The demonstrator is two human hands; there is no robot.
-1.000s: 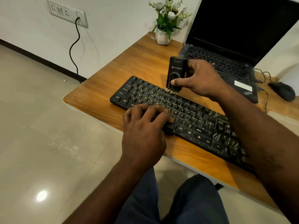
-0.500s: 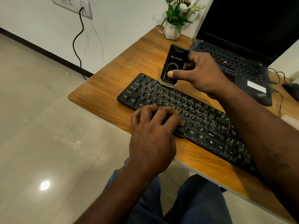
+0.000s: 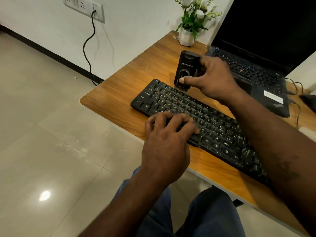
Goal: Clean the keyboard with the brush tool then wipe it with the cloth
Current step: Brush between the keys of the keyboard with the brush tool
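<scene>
Standing upright at the far edge of the keyboard (image 3: 213, 120) on the tabletop (image 3: 123, 93), the brush tool (image 3: 185, 69) is pinched in the grip of the right hand (image 3: 213, 81), thumb on its front. The left hand (image 3: 166, 139) rests on the near keys, grip loosely bent, holding nothing.

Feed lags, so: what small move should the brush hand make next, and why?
Probably sweep the black rectangular brush tool rightward along the black keyboard: the right hand holds it at the top-left keys; the left hand presses the lower rows.
</scene>
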